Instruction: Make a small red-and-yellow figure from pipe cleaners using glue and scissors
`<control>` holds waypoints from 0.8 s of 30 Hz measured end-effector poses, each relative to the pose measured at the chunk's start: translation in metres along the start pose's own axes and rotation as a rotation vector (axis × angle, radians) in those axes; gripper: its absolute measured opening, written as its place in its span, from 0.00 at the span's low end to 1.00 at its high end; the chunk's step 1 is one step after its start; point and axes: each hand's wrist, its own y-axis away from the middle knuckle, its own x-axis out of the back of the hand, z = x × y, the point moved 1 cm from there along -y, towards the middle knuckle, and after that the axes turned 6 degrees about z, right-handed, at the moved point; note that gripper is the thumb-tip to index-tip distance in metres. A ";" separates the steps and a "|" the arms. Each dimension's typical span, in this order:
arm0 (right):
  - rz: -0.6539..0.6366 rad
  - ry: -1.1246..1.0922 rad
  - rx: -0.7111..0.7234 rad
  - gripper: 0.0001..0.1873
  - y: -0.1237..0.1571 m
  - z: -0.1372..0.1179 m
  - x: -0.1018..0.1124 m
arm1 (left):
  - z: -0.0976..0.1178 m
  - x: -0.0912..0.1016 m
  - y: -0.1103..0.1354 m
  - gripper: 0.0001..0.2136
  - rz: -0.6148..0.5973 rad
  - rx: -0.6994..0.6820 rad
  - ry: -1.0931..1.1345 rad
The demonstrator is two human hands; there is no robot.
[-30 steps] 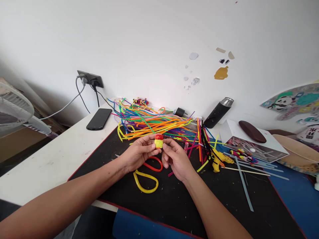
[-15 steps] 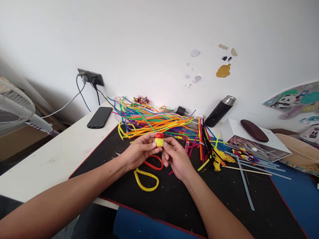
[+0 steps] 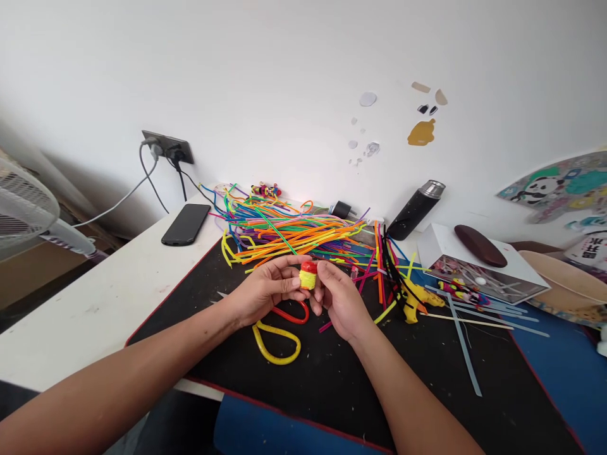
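A small coiled piece of pipe cleaner (image 3: 308, 275), yellow with a red top, is pinched between both hands above a black mat (image 3: 332, 373). My left hand (image 3: 263, 291) grips it from the left with curled fingers. My right hand (image 3: 337, 297) closes on it from the right with thumb and fingers. Under the hands lie scissors (image 3: 279, 328) with one red and one yellow handle loop. A big heap of coloured pipe cleaners (image 3: 289, 229) lies just beyond the hands.
A black phone (image 3: 186, 224) lies on the white table at left, below a wall socket with cables. A yellow glue gun (image 3: 415, 300), glue sticks, a black flask (image 3: 417, 210) and a white box (image 3: 478, 265) sit to the right. A fan (image 3: 28, 208) stands far left.
The coil has tilted a little and dropped slightly between the fingers. Both hands stay in the same place. The view has shifted a bit.
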 end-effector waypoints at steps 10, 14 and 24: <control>-0.011 -0.018 0.010 0.23 0.000 -0.001 0.002 | 0.003 0.000 -0.001 0.20 -0.013 0.072 0.009; 0.000 0.005 0.011 0.23 0.001 -0.002 0.001 | 0.002 -0.002 0.001 0.22 -0.013 0.048 -0.020; -0.025 0.024 0.008 0.23 -0.001 0.000 0.000 | 0.002 -0.001 0.000 0.25 0.061 0.019 -0.115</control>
